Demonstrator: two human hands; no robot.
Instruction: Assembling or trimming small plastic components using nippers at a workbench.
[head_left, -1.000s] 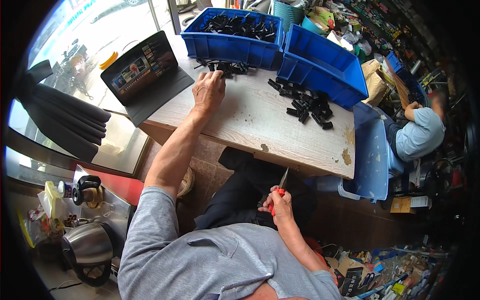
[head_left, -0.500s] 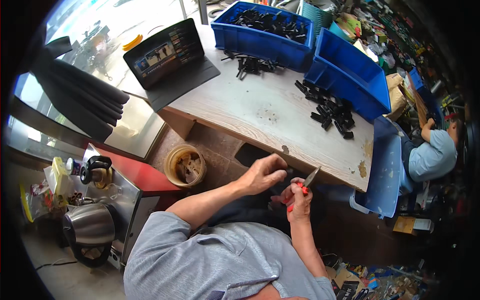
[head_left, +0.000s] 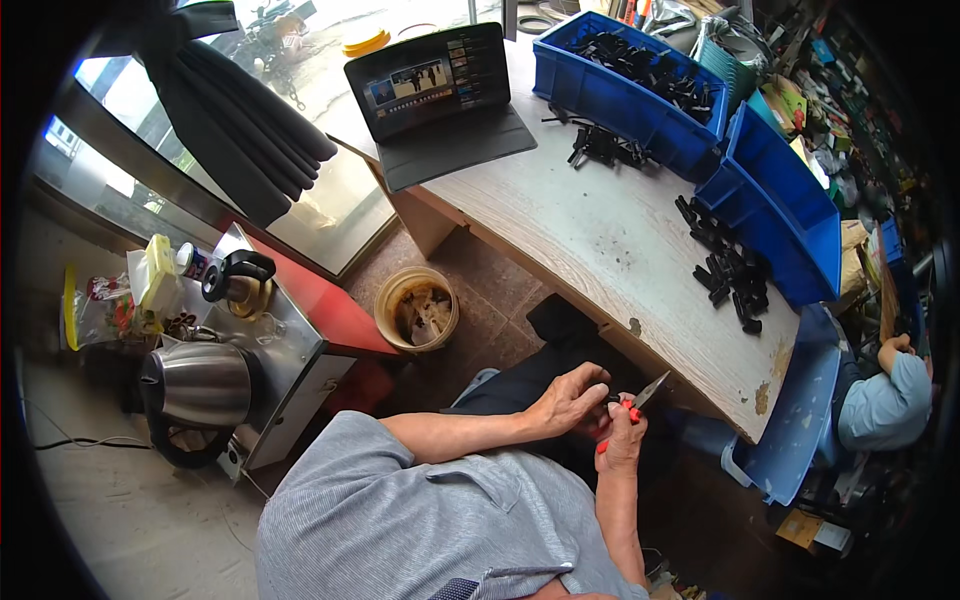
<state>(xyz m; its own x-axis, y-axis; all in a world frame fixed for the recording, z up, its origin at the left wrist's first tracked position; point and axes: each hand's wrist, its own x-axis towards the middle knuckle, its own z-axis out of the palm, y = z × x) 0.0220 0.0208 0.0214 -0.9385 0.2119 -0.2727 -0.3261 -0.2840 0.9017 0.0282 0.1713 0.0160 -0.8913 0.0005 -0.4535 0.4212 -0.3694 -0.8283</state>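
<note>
My right hand (head_left: 625, 442) is closed around pliers with red handles (head_left: 634, 410); their metal jaws (head_left: 654, 387) point up and to the right, near the table's front edge. Close beside it, my left hand (head_left: 568, 404) has its fingers curled in toward the pliers. Something small and dark shows at its fingertips, too small to name. Both hands are over my lap, below the table edge. On the table lie a pile of black tube-like parts (head_left: 735, 270) and another of thin black parts (head_left: 610, 146).
Behind the piles stand a blue crate of black parts (head_left: 620, 100) and a second blue crate (head_left: 780, 205). A tablet (head_left: 430, 85) is propped at the table's left. A bucket (head_left: 380, 310) sits on the floor; a kettle (head_left: 205, 385) is left. Another person (head_left: 885, 405) works at right.
My left hand has come in close to the right hand and the pliers, its fingers now more curled. The whole view has shifted, so the table appears farther right.
</note>
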